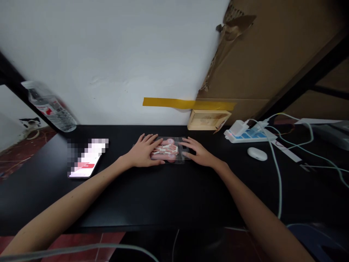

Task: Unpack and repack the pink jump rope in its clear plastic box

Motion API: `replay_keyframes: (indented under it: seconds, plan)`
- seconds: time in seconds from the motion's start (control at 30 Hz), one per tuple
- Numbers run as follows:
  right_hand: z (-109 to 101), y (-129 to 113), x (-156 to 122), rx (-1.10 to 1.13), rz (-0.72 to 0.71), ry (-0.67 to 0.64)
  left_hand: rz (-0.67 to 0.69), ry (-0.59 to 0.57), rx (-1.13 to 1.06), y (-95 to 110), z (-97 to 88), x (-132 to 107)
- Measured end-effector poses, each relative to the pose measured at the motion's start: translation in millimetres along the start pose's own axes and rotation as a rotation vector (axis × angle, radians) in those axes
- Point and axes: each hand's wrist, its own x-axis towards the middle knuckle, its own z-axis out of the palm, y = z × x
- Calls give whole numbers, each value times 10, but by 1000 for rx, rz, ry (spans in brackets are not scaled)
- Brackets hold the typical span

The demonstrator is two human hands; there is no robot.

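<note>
A clear plastic bag (179, 157) lies flat on the black table, with pink and white pieces (166, 149) showing inside it. What these small pieces are I cannot make out. My left hand (144, 151) rests over the bag's left part, fingers spread and palm down. On the right end of the bag lie the fingertips of my right hand (198, 152), also spread apart. Neither hand is closed round anything. Part of the bag's left side is hidden under my left hand.
Left of the bag lies a lit phone (88, 160), partly pixelated. A plastic bottle (54, 109) leans at the back left. A shallow wooden box (208, 120) stands against the wall. On the right are a power strip (249, 135), white cables (276, 174) and a white earbud case (257, 154).
</note>
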Motion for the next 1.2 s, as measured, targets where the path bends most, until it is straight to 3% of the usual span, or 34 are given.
replay_keyframes:
  seconds: [0.13,0.33,0.67,0.77,0.93,1.03,1.2]
  plan:
    - [-182,43,-49,108,-23,-153,-7,-27,16,-3,-13,3]
    - [-353,-13,-186,138,132,-236,-16,-34,20,-15,-7,5]
    - [55,-98,-33,10,115,27,-9,-4,1,-18,5,2]
    - [12,-64,-38,42,71,50,-13,4,-9,-17,7,0]
    - [-155,-52,-47,137,-7,198,-22,-11,20,-3,-6,2]
    - [-131,-109,-41,117,-28,172,-39,-14,33,3,-11,3]
    - [83,-180,-51,0,-34,52,-15,11,14,-3,-14,5]
